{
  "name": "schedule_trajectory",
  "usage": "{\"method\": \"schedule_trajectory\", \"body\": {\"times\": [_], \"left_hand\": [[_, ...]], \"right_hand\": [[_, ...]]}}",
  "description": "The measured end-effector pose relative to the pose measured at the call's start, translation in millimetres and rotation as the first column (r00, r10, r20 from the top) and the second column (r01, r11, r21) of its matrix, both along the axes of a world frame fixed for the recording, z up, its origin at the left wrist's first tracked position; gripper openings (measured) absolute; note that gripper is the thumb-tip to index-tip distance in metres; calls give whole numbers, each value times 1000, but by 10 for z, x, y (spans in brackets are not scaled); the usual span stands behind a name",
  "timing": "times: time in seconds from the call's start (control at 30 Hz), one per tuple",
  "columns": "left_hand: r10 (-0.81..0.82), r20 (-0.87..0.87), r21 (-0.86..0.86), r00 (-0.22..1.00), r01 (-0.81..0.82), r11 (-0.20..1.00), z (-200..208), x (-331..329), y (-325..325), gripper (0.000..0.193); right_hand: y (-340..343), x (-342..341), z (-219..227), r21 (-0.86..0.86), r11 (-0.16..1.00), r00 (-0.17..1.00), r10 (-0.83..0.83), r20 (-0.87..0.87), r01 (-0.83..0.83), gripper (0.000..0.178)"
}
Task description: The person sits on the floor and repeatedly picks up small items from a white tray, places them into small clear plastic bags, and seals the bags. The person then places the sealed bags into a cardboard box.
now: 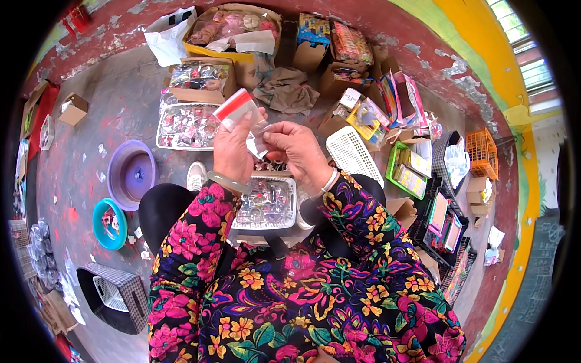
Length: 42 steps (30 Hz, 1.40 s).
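Observation:
A small clear plastic bag with a red strip along its top is pinched in my left hand, tilted up to the left. My right hand has thumb and fingers closed together at the bag's lower right side, by a white piece that I cannot make out fully. Just below the hands, between my knees, stands a white basket of small packed items. Another white basket, full of small bagged pieces, sits beyond my left hand.
Cardboard boxes of goods line the far wall. A white perforated basket and a green basket lie to the right, near black crates. On the left floor are a purple basin, a teal basin and a checkered bin.

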State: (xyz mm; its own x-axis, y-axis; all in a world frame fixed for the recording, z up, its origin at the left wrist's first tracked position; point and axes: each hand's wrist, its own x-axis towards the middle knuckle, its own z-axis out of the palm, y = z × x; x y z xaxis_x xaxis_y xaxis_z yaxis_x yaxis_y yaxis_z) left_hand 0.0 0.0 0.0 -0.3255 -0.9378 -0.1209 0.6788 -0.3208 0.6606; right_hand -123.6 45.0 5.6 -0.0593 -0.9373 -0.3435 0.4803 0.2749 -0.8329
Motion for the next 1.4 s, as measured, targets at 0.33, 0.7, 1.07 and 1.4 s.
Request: {"method": "schedule_trajectory", "body": {"times": [0.33, 0.7, 1.07, 1.4], "left_hand": [[-28, -51, 45, 998, 30, 999, -85, 34, -39, 30], [24, -36, 70, 999, -21, 997, -10, 64, -52, 33], [127, -6, 10, 992, -127, 992, 56, 212, -156, 35], [-136, -21, 35, 991, 136, 990, 158, 208, -135, 37]], "right_hand": [[13, 37, 78, 2, 1000, 996, 16, -85, -16, 14], [6, -38, 81, 36, 994, 973, 107, -204, -102, 25], [-8, -257, 94, 48, 983, 872, 177, -457, -175, 19], [8, -271, 471, 71, 984, 918, 176, -355, -161, 20]]}}
